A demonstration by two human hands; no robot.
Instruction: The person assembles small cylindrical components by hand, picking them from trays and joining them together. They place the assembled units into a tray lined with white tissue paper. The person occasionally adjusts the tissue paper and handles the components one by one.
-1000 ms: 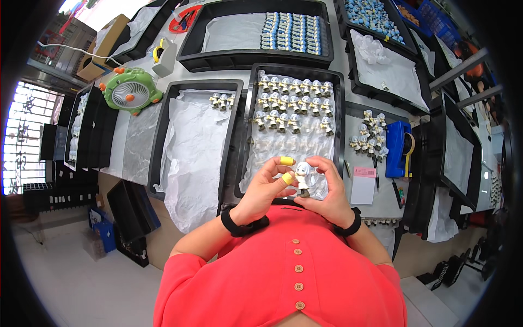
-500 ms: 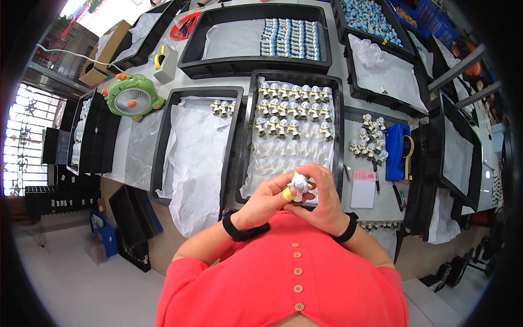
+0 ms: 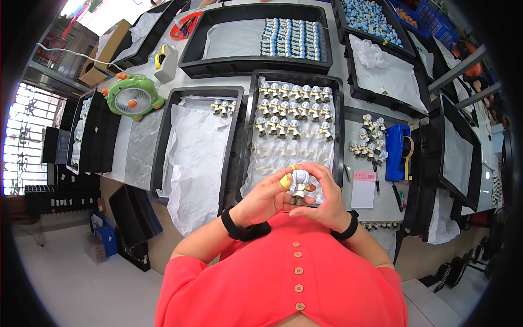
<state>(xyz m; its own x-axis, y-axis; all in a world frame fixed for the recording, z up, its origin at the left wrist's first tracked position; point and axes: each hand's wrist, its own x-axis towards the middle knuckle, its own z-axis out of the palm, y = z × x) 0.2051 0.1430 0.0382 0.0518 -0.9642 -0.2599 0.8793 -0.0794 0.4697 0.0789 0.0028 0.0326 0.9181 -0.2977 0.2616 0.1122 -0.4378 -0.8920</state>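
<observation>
1. Left hand [image 3: 267, 197] and right hand [image 3: 321, 199] close together around one small white-and-grey figurine [image 3: 299, 185], lifted close to the chest, probably for inspection.
2. A yellow-wrapped fingertip [image 3: 285, 181] presses its side.
3. Just beyond, the black tray [image 3: 246, 152] holds rows of like figurines [image 3: 294, 109] toward its far edge; the near half is bare liner.

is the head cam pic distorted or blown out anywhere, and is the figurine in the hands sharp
Head view: strong fisheye, tray edges bow, corners vignette black. Window at far left is blown out. Even daylight, soft shadows. The small figurine between left hand and right hand is recognisable but fine detail is soft.
</observation>
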